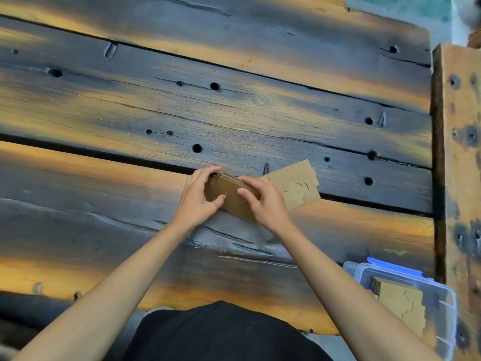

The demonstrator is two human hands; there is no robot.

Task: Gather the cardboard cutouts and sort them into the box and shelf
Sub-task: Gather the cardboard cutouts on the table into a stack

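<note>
A stack of brown cardboard cutouts [231, 196] stands on edge, tilted, on the dark plank table. My left hand [200, 196] grips its left end and my right hand [263, 201] holds its top and right side. Just to the right, one flat cardboard cutout [296, 186] with a curved cut pattern lies on the planks, touching my right hand. At the lower right a clear plastic box [440, 303] with a blue lid clip holds more cutouts [400, 303] lying flat inside.
The worn plank table [182, 105] has nail holes and dark gaps between boards. A wooden beam [458, 152] runs along the right side. My dark-clothed lap [223, 332] shows at the bottom edge.
</note>
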